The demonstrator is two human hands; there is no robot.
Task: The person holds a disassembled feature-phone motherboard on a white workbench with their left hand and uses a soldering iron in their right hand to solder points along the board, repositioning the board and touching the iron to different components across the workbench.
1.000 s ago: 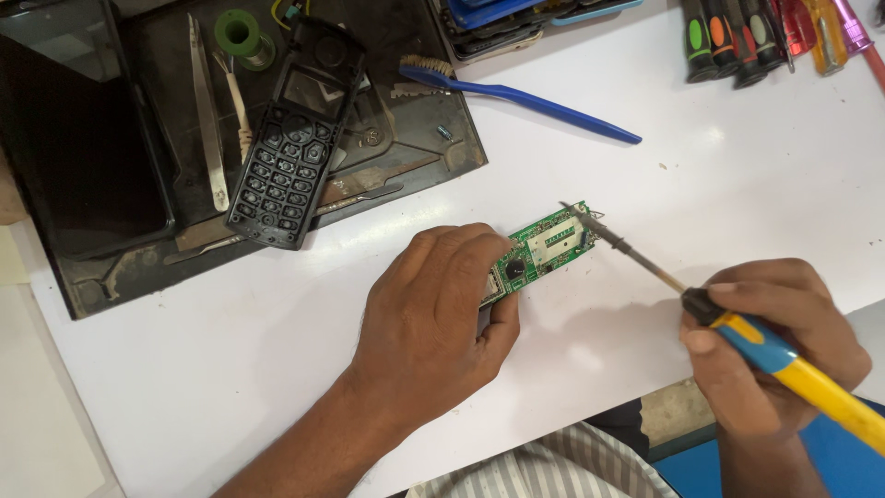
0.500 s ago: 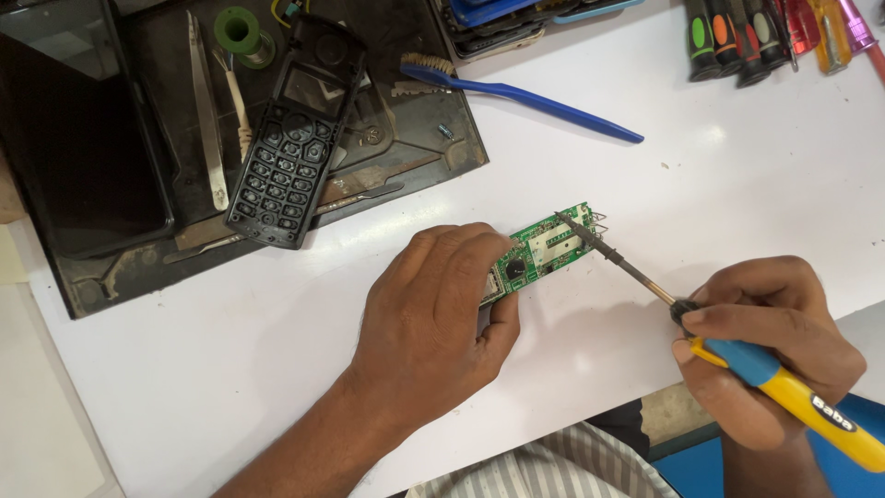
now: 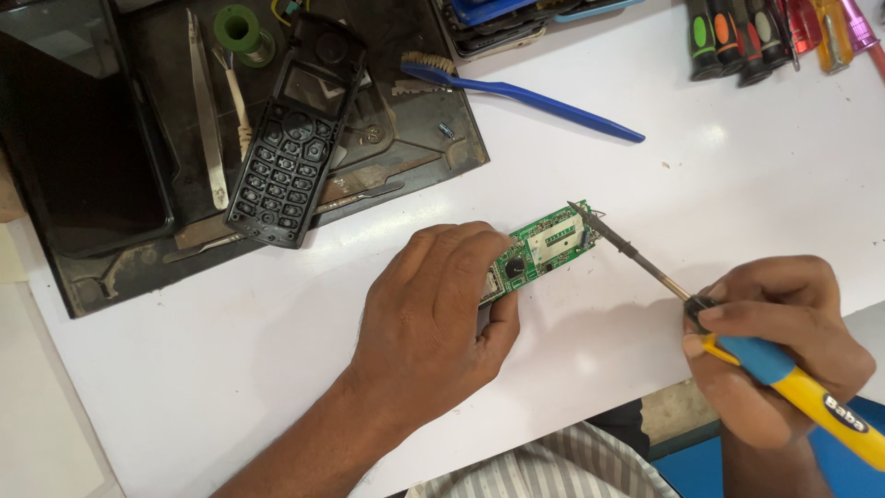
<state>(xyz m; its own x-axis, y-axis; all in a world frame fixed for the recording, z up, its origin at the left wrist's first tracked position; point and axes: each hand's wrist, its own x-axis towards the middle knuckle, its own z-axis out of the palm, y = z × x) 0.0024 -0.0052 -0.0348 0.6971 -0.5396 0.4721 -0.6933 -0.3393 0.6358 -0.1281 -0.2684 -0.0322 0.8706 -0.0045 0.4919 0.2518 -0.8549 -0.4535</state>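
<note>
On the white surface [image 3: 230,369], just below the dark metal work tray [image 3: 433,138], we see a small green circuit board [image 3: 542,251] lying flat. Our left hand [image 3: 433,323] is closed over the near end of that board, fingers curled on top and thumb pressed against its lower edge, pinning it down. Our right hand [image 3: 774,350], to the right of the board, is wrapped tightly around the blue and yellow handle of a soldering iron [image 3: 645,267], whose thin metal tip touches the board's far right corner.

Above and left of the board, inside the tray, rests a black phone front cover with a keypad grid [image 3: 295,129], with slim steel tweezers [image 3: 207,111] just to its left and a green roll of solder wire [image 3: 238,26] near its top. A blue-handled brush [image 3: 525,92] lies above the board, bristles over the tray's edge and handle on the surface. Well up and right of the board, a row of screwdrivers with coloured handles [image 3: 774,37] lies at the surface's far edge.
</note>
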